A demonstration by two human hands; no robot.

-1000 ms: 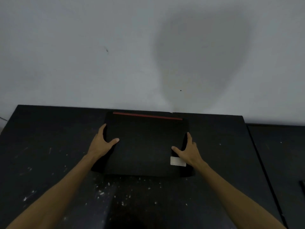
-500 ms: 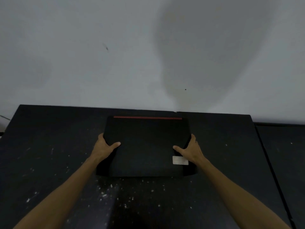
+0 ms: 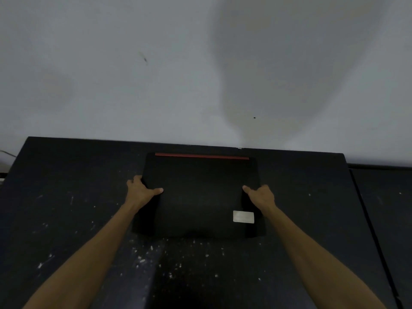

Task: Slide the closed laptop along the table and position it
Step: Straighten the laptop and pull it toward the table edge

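A closed black laptop (image 3: 200,192) lies flat on the black table (image 3: 66,197), close to the wall. A red strip runs along its far edge and a white sticker (image 3: 243,217) sits near its front right corner. My left hand (image 3: 141,190) grips the laptop's left edge, thumb on the lid, fingers curled around the side. My right hand (image 3: 260,196) grips the right edge the same way, thumb pointing inward on the lid.
A grey wall (image 3: 200,74) rises directly behind the table's far edge. White paint specks dot the table top in front of the laptop. A second dark surface (image 3: 385,208) adjoins the table on the right, with a seam between them.
Both hands have shifted a little farther up the laptop's sides, uncovering the white sticker. The laptop sits square to the wall, barely moved.
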